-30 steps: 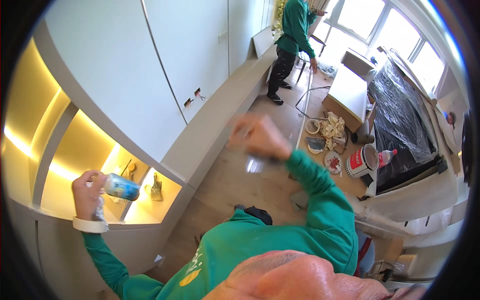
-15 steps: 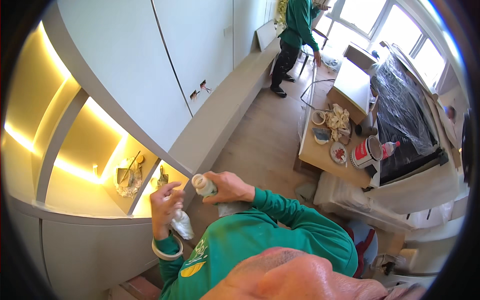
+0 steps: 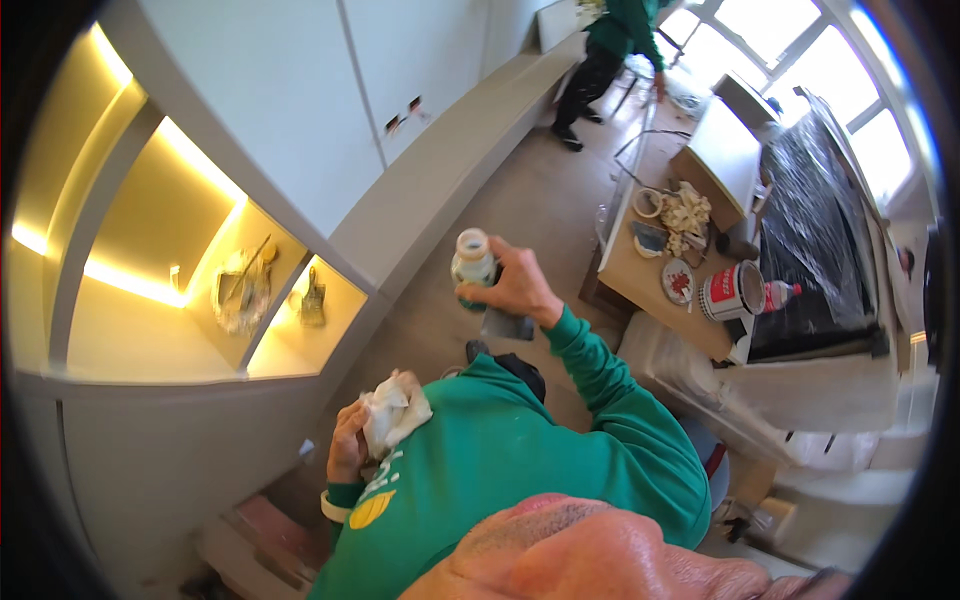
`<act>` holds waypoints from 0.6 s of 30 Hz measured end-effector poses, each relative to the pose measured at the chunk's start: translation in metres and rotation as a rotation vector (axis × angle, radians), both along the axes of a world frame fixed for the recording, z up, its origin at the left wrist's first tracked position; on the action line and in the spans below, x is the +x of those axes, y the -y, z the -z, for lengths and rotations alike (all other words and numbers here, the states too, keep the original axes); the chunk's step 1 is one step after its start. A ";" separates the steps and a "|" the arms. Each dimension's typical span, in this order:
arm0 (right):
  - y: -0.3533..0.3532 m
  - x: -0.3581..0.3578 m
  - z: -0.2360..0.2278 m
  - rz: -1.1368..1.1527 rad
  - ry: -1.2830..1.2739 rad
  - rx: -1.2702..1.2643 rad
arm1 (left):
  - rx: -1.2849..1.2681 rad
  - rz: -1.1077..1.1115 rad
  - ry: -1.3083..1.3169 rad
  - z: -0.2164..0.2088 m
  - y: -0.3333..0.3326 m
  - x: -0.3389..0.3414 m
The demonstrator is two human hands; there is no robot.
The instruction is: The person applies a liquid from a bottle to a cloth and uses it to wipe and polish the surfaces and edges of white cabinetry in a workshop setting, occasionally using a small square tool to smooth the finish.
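Note:
My right hand (image 3: 518, 285) is closed around a small clear bottle (image 3: 472, 262) with a pale, wide mouth, held out in front of me over the floor. Just below that hand is a flat grey piece (image 3: 507, 323); I cannot tell whether the same hand grips it. Close to my chest, my left hand (image 3: 350, 440) clasps a crumpled white cloth (image 3: 393, 415). A pale ring like a tape roll (image 3: 335, 506) circles my left wrist.
Lit shelves (image 3: 310, 375) at left hold a brush (image 3: 313, 300) and a plastic-wrapped bundle (image 3: 240, 290). On the right, a table (image 3: 625, 270) carries a can (image 3: 733, 290), a bottle (image 3: 782, 295) and crumpled paper (image 3: 687, 215). A co-worker (image 3: 610, 60) stands beyond, beside a long ledge (image 3: 440, 165).
My right hand has moved forward and right with the bottle, away from my left hand. The left hand has drawn down toward my chest with the white cloth. The view has shifted slightly.

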State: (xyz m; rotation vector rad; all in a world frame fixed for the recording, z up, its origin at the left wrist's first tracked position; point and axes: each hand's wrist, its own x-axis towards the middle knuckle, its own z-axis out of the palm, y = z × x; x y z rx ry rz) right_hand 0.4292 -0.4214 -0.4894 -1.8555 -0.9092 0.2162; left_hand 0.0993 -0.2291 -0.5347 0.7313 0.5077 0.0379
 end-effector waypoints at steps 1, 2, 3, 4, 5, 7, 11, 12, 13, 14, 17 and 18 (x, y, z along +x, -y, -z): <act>-0.002 0.003 -0.003 -0.017 -0.010 -0.013 | 0.108 0.063 0.014 -0.002 0.006 -0.003; -0.007 0.004 -0.006 -0.055 -0.014 -0.027 | 0.214 0.106 0.027 -0.002 0.013 -0.009; -0.009 0.004 -0.011 -0.053 0.004 -0.045 | 0.522 0.165 -0.033 0.001 0.013 -0.005; -0.014 0.006 -0.015 -0.066 0.024 -0.057 | 0.830 0.219 -0.114 0.007 0.010 -0.001; -0.019 0.007 -0.018 -0.091 0.041 -0.056 | 1.014 0.086 -0.004 0.024 -0.003 0.006; -0.030 0.008 -0.024 -0.162 0.144 -0.032 | 0.953 -0.187 -0.059 0.021 -0.029 0.023; -0.056 0.002 -0.053 -0.343 0.321 -0.093 | 0.647 -0.376 -0.171 -0.041 -0.061 0.074; -0.065 0.002 -0.057 -0.400 0.389 -0.104 | 0.572 -0.363 -0.053 -0.053 -0.062 0.086; -0.073 0.002 -0.061 -0.444 0.460 -0.114 | 0.443 -0.358 -0.043 -0.057 -0.065 0.096; -0.078 0.003 -0.064 -0.483 0.525 -0.129 | 0.311 -0.343 -0.036 -0.058 -0.066 0.105; -0.094 0.000 -0.080 -0.529 0.719 -0.303 | 0.113 -0.256 0.041 -0.061 -0.070 0.115; -0.098 0.002 -0.082 -0.530 0.781 -0.340 | 0.077 -0.218 0.072 -0.061 -0.070 0.117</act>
